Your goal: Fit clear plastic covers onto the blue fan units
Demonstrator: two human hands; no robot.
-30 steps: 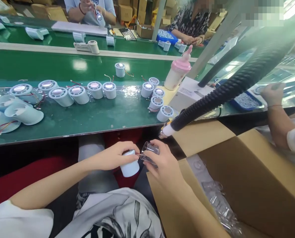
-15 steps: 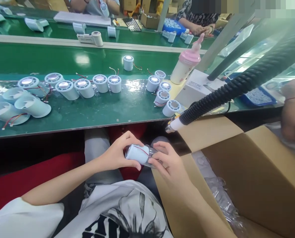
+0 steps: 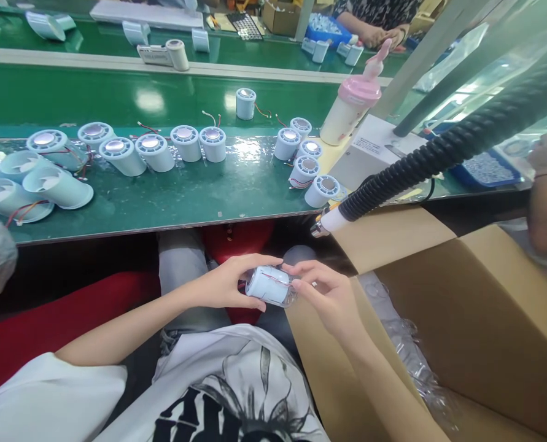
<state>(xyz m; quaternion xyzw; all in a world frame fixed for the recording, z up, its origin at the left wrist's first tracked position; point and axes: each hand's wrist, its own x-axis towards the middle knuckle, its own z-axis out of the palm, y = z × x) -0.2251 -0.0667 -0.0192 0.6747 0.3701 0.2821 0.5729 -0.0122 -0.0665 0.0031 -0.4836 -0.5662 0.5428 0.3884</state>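
Observation:
My left hand point(image 3: 227, 283) is closed around a pale blue plastic cylinder point(image 3: 268, 285), held on its side above my lap. A clear plastic sleeve point(image 3: 291, 299) is around the cylinder, its rounded edge showing past the right end. Thin red and dark wires point(image 3: 280, 279) run along the cylinder toward that end. There my right hand point(image 3: 332, 296) pinches at the wires with thumb and index finger; a small white connector appears beside its fingers.
Several similar cylinders point(image 3: 156, 152) with wires stand on the green bench point(image 3: 185, 205). A black corrugated hose point(image 3: 402, 172) slants in from the right. An open cardboard box point(image 3: 476, 331) at my right holds clear plastic sleeves point(image 3: 411, 356). Co-workers sit across and at right.
The sleeve now covers more of the cylinder. My right hand has moved from gripping the sleeve to its right end, at the wires. A rounded, thinly covered shape has entered at the left edge.

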